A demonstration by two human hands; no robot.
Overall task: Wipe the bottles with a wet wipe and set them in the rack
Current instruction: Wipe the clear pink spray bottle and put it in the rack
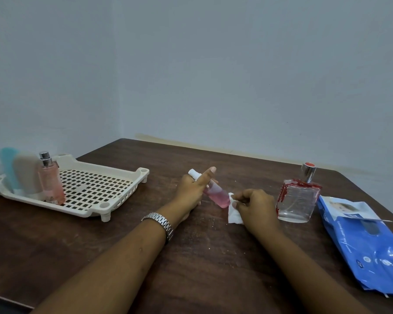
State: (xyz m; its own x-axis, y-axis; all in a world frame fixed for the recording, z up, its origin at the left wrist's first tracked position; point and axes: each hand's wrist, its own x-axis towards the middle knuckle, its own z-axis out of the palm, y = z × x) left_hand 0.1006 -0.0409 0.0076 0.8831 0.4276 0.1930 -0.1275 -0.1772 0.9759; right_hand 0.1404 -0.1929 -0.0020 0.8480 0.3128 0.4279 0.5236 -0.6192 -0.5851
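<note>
Left hand (pixel 192 191) grips a tilted pink bottle (pixel 218 198) — white-capped — right hand (pixel 256 206) pinching a white wipe (pixel 234 216) at its base.

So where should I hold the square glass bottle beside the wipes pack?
I would take the bottle by its body, fingers on the flat front and back, from the near left. It stands upright; the wipes pack crowds its right, and the cap looks a poor hold.

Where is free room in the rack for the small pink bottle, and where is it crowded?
The rack is bare from the pink spray bottle to its right rim. The table is bare between rack and left hand. Crowded: the right side, with right hand, wet wipe, square perfume bottle and blue wipes pack.
</note>
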